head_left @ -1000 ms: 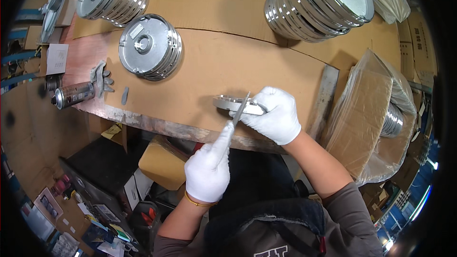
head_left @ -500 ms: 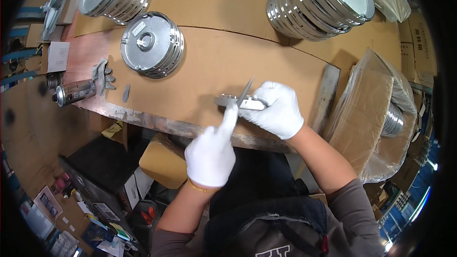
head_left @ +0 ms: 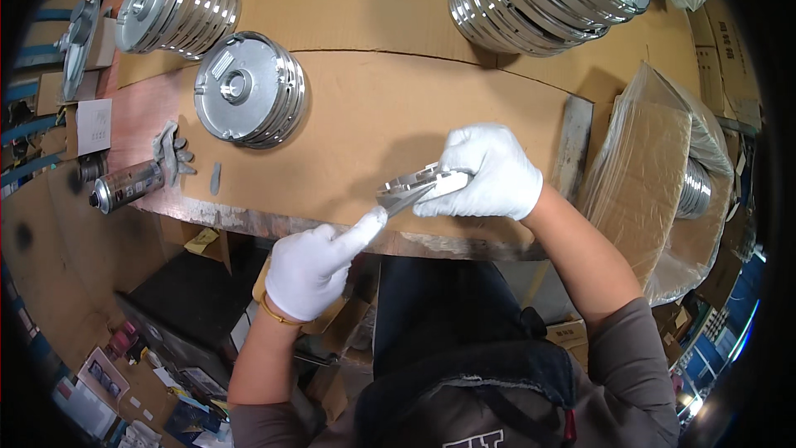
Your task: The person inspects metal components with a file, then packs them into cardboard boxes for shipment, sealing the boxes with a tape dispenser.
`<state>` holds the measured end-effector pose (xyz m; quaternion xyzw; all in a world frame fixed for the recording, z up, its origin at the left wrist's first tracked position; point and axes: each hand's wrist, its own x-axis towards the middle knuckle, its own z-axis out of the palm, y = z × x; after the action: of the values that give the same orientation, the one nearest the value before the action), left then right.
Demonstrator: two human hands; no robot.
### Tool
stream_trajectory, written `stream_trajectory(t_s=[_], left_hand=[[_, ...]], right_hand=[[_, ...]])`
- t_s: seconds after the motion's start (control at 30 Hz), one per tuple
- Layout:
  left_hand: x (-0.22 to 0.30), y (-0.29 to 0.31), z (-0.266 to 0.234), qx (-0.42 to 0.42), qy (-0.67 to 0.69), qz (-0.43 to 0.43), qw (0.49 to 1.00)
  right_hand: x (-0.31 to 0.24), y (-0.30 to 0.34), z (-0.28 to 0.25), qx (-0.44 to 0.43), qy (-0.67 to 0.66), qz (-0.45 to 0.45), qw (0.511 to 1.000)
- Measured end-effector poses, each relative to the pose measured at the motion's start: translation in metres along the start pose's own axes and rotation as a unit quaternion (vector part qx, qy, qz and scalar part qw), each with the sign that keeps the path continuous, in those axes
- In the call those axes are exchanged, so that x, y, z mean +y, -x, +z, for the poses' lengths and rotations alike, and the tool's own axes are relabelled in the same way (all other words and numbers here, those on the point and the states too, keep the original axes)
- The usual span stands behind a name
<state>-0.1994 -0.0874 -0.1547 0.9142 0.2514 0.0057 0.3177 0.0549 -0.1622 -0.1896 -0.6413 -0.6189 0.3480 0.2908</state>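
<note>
Both my hands wear white gloves and meet near the front edge of the table. My right hand [head_left: 493,174] is closed round one side of a shiny silver metal disc [head_left: 396,184], tilted nearly edge-on just above the cardboard. My left hand [head_left: 313,265] grips a thin, grey, tapered blade-like tool [head_left: 412,198], index finger stretched along it. The tool's pointed end lies along the disc's near side, by the right fingers; its handle end is hidden in the glove. Whether it is a file or a scraper I cannot tell.
Stacks of silver discs stand at the far left [head_left: 177,12], left of middle [head_left: 249,91] and far right [head_left: 539,8]. At the left lie a spray can [head_left: 128,185], a grey glove [head_left: 172,153] and a small grey strip [head_left: 215,178]. A plastic-lined carton [head_left: 638,191] stands right.
My left hand has moved left and toward me, and the tool has swung from pointing away to pointing right along the disc. My right hand has shifted slightly right, tilting the disc.
</note>
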Motion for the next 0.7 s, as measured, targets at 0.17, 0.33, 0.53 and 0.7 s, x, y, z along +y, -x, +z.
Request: stream_trajectory(t_s=[0.17, 0.33, 0.53, 0.7], left_hand=[[0.000, -0.018, -0.009, -0.065, -0.064, 0.018, 0.996], [-0.010, -0.019, -0.012, -0.055, -0.071, 0.033, 0.995], [-0.004, -0.031, -0.007, -0.035, -0.051, 0.031, 0.998], [-0.005, -0.025, -0.011, -0.014, 0.057, -0.016, 0.998]], right_hand=[[0.000, -0.004, 0.004, -0.005, 0.060, -0.033, 0.998], [0.004, -0.009, 0.000, -0.012, 0.041, -0.035, 0.998], [0.003, -0.013, 0.002, -0.009, 0.069, -0.046, 0.996], [0.008, -0.009, 0.001, -0.013, 0.063, -0.045, 0.997]])
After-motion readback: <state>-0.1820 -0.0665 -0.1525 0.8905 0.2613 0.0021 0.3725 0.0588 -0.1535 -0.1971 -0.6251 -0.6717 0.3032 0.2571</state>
